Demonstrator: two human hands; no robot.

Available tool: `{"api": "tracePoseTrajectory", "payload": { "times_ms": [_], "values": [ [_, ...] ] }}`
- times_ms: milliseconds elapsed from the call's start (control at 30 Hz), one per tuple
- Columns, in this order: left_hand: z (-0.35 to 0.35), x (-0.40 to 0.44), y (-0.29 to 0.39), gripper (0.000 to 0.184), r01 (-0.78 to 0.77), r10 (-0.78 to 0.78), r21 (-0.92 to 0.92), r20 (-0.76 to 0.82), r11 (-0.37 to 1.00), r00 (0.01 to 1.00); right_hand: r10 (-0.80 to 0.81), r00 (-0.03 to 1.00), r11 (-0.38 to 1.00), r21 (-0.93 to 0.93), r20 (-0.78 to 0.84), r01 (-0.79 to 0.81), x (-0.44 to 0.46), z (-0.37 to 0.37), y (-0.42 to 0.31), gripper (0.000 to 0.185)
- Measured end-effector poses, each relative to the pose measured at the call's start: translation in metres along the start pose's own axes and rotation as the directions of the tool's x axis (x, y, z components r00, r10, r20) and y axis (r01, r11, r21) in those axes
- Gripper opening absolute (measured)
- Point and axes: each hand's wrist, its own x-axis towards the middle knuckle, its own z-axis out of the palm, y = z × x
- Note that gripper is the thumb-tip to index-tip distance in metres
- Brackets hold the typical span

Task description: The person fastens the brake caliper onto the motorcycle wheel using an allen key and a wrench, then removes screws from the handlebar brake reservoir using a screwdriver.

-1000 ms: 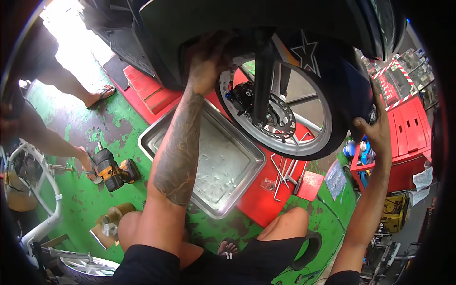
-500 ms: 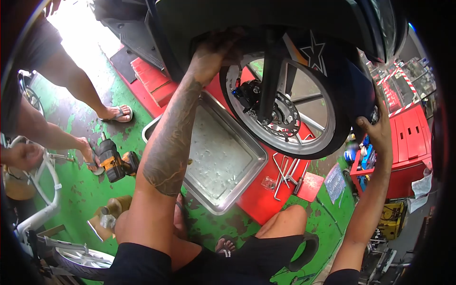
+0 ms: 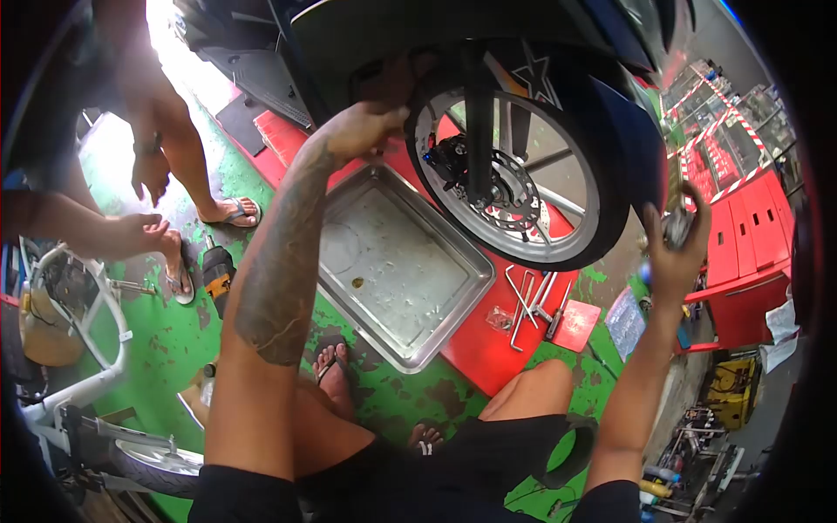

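The front wheel (image 3: pixel 571 253) of a dark motorcycle, with silver spokes and a drilled brake disc (image 3: pixel 514 187), stands before me. My left hand (image 3: pixel 366 131) is beside the tyre's left edge, its fingers reaching towards it and partly in shadow; whether they touch is unclear. My right hand (image 3: pixel 680 261) is off to the right of the tyre, thumb and fingers apart. A grey rounded shape shows between them, and I cannot tell whether it is touched or lies behind. A dark front fender (image 3: pixel 636 131) curves over the tyre.
Below the wheel lies a wet metal tray (image 3: pixel 410 359), beside hex keys (image 3: pixel 523 301) on a red platform (image 3: pixel 479 366). A cordless power tool (image 3: pixel 216 275) is on the left. Another person's hand (image 3: pixel 144 234) and feet are nearby. A red cabinet (image 3: pixel 741 235) stands right.
My right hand has come off the fender and tyre side and opened to the right. My left hand has drawn back from the shadow above the tyre. The view has shifted slightly.
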Motion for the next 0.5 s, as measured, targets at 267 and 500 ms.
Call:
{"api": "tracePoseTrajectory", "payload": {
  "times_ms": [267, 500],
  "values": [
    [0.031, -0.098, 0.038, 0.055, -0.203, -0.046, 0.654, 0.343, 0.728, 0.938, 0.410, 0.518, 0.717, 0.086, 0.751, -0.692, -0.296, 0.065, 0.006, 0.040],
    [0.209, -0.147, -0.007, 0.076, -0.056, 0.460, -0.654, 0.465, 0.754, 0.757, 0.472, 0.194, -0.699, 0.500, 0.860, -0.511, -0.218, 0.061, -0.069, 0.035]
  ]
}}
